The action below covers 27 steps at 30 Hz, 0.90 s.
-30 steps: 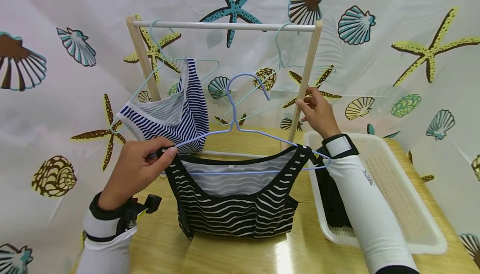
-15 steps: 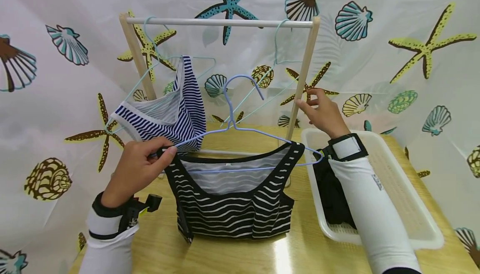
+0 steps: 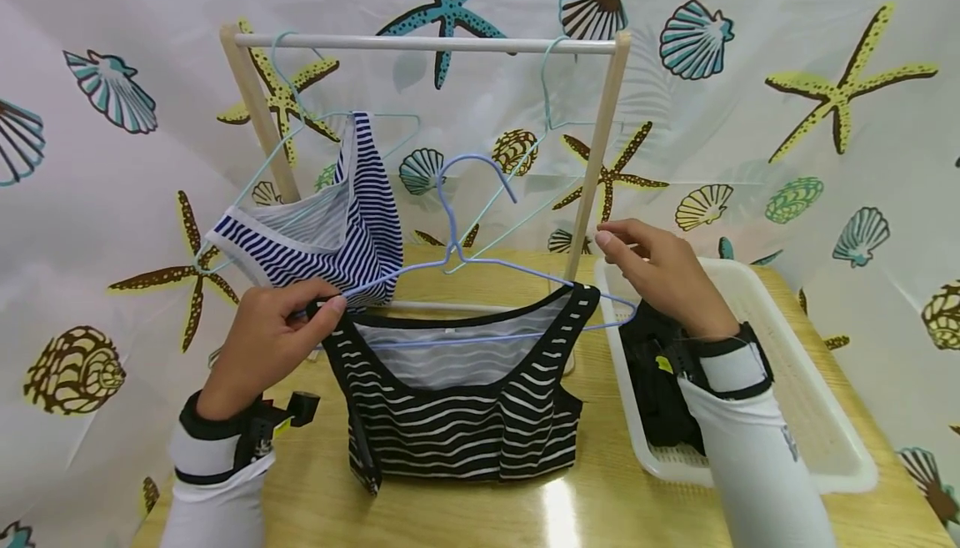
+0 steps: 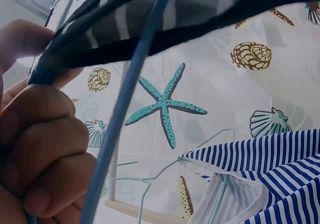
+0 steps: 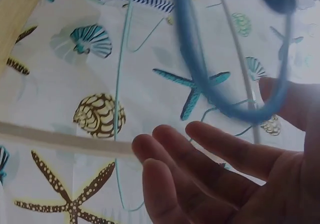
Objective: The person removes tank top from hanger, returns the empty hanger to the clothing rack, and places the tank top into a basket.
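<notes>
My left hand [image 3: 266, 339] grips the left end of a periwinkle-blue wire hanger [image 3: 454, 239] together with a strap of a black crop top [image 3: 450, 435] with white stripes. Both straps sit over the hanger, whose hook points up, and the top hangs above the table. In the left wrist view, curled fingers [image 4: 47, 144] wrap the strap and wire. Holding nothing, my right hand [image 3: 667, 277] is beside the rack's right post, just above the hanger's right end. The right wrist view shows its fingers spread and relaxed near the blue hanger loop [image 5: 240, 115].
A small clothes rack [image 3: 427, 44] stands behind. On it a mint hanger carries a navy-and-white striped top [image 3: 378, 214] at the left, and a bare mint hanger [image 3: 546, 102] hangs at the right. A white basket [image 3: 813, 381] with black cloth [image 3: 663, 394] sits right on the wooden table [image 3: 450, 519].
My right hand has come away from the rack's right post and moved down toward the hanger's right end. The left hand keeps its hold, and the view has shifted slightly right.
</notes>
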Motion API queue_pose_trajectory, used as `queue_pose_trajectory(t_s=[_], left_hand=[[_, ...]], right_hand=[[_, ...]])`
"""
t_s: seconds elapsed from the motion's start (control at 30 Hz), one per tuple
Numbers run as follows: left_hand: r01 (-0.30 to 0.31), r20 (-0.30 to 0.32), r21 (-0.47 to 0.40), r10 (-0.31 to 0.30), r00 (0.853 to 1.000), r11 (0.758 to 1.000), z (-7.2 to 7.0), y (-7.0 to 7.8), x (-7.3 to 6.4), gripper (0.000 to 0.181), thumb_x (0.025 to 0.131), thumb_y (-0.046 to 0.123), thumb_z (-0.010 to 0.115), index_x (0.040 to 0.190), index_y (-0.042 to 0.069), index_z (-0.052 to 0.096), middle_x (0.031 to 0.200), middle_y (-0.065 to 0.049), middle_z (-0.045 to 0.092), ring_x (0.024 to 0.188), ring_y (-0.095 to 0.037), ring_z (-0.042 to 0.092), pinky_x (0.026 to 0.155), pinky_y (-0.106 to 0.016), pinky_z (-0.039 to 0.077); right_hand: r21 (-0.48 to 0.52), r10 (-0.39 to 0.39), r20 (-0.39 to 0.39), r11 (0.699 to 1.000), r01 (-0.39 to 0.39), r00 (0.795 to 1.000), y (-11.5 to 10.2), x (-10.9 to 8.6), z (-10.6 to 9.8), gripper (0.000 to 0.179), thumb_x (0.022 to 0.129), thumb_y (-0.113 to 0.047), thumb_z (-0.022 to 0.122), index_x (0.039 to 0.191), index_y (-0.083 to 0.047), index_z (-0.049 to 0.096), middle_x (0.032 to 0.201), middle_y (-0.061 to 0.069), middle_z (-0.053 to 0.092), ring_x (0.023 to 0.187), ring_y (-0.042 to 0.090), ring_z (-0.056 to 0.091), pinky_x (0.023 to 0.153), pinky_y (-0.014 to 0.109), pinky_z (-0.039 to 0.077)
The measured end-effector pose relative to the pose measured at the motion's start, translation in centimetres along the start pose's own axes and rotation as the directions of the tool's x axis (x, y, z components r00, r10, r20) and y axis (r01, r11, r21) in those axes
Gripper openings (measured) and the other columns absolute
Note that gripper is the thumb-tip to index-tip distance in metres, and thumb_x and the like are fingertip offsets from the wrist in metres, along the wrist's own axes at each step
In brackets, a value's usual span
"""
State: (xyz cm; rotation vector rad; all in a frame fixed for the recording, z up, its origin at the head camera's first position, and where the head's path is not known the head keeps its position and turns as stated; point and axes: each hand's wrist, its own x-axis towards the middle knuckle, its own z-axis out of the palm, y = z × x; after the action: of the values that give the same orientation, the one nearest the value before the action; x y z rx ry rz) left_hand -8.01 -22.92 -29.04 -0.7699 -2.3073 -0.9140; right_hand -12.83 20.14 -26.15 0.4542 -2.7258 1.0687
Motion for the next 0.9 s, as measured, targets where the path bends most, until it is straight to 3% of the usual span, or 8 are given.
queue_pose_trajectory(t_s=[0.17,0.4,0.6,0.77,0.9], left_hand=[[0.012,0.007,-0.006,-0.012,1.000,1.000,0.4,0.0,-0.1,0.012,0.086,0.007,0.068,0.083,0.019,0.068,0.055,0.014,0.031,0.044,-0.003,0.033,0.042,-0.020,0.024],[-0.007,0.011,0.003,0.007,1.000,1.000,1.0,-0.1,0.1,0.011,0.087,0.009,0.068,0.084,0.020,0.069,0.055,0.015,0.027,0.044,-0.001,0.029,0.041,-0.020,0.022],[-0.006,0.000,-0.023,0.006,1.000,1.000,1.2,-0.2,0.1,0.009,0.088,0.010,0.067,0.086,0.019,0.069,0.055,0.015,0.028,0.044,-0.001,0.029,0.041,-0.020,0.023],[-0.008,-0.004,-0.043,0.007,1.000,0.999,1.9,-0.5,0.1,0.006,0.090,0.015,0.066,0.087,0.017,0.070,0.055,0.014,0.030,0.044,-0.001,0.030,0.041,-0.020,0.024],[-0.013,-0.004,-0.054,0.013,1.000,0.998,2.2,-0.7,0.1,0.006,0.091,0.016,0.065,0.087,0.017,0.070,0.055,0.015,0.031,0.044,-0.002,0.031,0.042,-0.020,0.025]], right_hand=[[0.052,-0.047,-0.033,0.997,0.049,0.998,-0.5,-2.1,0.6,0.035,0.101,-0.038,0.050,0.124,-0.017,0.064,0.106,0.004,0.068,0.092,0.017,0.063,0.072,0.033,0.049],[0.132,-0.096,-0.046,0.986,0.102,0.994,-0.9,-4.2,1.6,0.026,0.101,-0.026,0.052,0.121,-0.017,0.066,0.113,0.002,0.068,0.098,0.013,0.064,0.079,0.020,0.048],[0.145,-0.153,-0.058,0.976,0.160,0.987,-1.2,-5.0,2.3,0.024,0.098,-0.019,0.057,0.121,-0.019,0.066,0.110,-0.005,0.068,0.088,0.009,0.065,0.073,0.022,0.049],[0.106,-0.169,-0.084,0.978,0.178,0.982,-0.6,-5.3,2.8,0.024,0.094,-0.021,0.064,0.118,-0.024,0.067,0.099,-0.013,0.067,0.076,0.009,0.064,0.062,0.024,0.046],[0.089,-0.199,-0.126,0.973,0.210,0.972,-0.1,-5.2,3.3,0.025,0.091,-0.017,0.068,0.116,-0.022,0.069,0.096,-0.012,0.067,0.071,0.008,0.063,0.058,0.022,0.044]])
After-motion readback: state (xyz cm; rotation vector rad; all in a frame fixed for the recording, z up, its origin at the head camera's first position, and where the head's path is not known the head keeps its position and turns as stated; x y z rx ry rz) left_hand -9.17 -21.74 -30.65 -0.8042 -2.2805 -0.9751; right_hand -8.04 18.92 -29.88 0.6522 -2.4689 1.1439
